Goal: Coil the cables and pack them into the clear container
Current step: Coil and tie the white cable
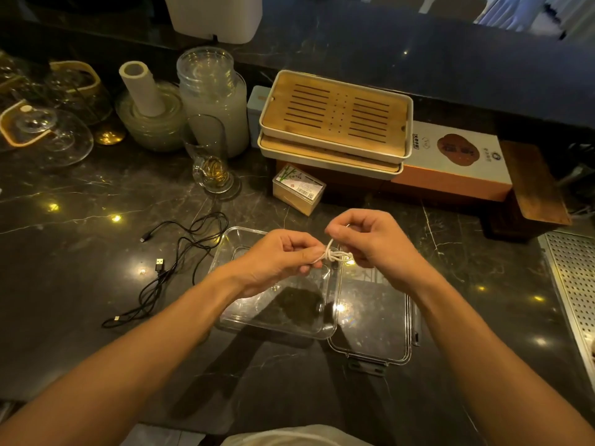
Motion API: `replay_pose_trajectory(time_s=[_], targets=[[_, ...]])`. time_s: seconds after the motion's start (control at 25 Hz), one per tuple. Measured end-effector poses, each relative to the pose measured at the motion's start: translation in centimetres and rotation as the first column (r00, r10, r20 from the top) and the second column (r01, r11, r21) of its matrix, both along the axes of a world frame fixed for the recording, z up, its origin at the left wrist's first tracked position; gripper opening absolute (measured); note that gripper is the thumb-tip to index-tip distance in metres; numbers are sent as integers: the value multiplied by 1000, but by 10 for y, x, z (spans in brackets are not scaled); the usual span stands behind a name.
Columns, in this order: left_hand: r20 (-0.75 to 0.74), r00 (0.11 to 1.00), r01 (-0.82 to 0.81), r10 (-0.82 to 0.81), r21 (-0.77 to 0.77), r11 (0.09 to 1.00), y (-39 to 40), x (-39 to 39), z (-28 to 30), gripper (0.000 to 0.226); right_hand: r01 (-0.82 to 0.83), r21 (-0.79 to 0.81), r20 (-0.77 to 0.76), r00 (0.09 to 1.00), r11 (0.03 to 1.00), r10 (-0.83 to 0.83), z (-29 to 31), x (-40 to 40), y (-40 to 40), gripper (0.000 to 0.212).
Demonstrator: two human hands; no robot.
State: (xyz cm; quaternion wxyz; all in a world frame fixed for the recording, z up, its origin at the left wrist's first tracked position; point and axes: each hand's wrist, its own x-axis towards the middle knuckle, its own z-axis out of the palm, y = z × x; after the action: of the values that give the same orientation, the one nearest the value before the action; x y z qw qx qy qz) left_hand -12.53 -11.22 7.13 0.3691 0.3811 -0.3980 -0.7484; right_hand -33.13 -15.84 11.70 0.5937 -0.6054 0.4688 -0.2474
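Observation:
My left hand (279, 259) and my right hand (370, 239) both pinch a small white cable (333, 254), bundled tight with a turn wrapped around its middle. They hold it just above the far edge of the clear container (244, 326), which sits open on the dark marble counter. The container's clear lid (380, 317) lies flat beside it on the right. A loose black USB cable (180, 252) sprawls uncoiled on the counter left of the container, its plugs visible at three ends.
Glass jars, cups and stacked saucers (154, 117) stand at the back left. A tall glass (211, 156) is behind the black cable. Stacked bamboo tea trays (335, 120), a toothpick box (297, 189) and an orange carton (457, 162) sit behind the container. A perforated metal drain (573, 284) runs along the right.

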Motion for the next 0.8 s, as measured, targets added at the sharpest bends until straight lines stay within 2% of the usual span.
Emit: replay_pose_trajectory(time_s=[0.08, 0.16, 0.28, 0.36, 0.48, 0.6, 0.68, 0.8], targets=[[-148, 989, 23, -16, 45, 999, 3, -2, 2, 10, -14, 229, 205, 978, 973, -34, -7, 1, 4, 11], [-281, 958, -29, 61, 116, 993, 5, -8, 1, 13, -24, 345, 357, 928, 938, -107, -13, 6, 11, 11], [-496, 819, -138, 287, 316, 939, 5, -18, 0, 17, 42, 374, 473, 851, 927, -229, -18, 16, 25, 8], [-533, 749, -181, 394, 408, 895, 5, -25, -1, 25, 121, 293, 457, 853, 948, -250, -18, 21, 32, 6], [-485, 738, -244, 470, 457, 855, 5, -30, 4, 28, 213, 125, 380, 892, 969, -245, -17, 25, 36, 7], [-404, 768, -305, 497, 452, 838, 3, -30, 12, 25, 203, 35, 318, 926, 979, -203, -12, 23, 37, 12], [-290, 819, -383, 495, 367, 848, 2, -27, 14, 25, 171, 27, 316, 933, 985, -171, -11, 21, 37, 13], [-84, 877, -458, 473, 153, 876, 4, -25, 17, 17, 168, -17, 291, 944, 986, -156, -13, 18, 35, 14]])
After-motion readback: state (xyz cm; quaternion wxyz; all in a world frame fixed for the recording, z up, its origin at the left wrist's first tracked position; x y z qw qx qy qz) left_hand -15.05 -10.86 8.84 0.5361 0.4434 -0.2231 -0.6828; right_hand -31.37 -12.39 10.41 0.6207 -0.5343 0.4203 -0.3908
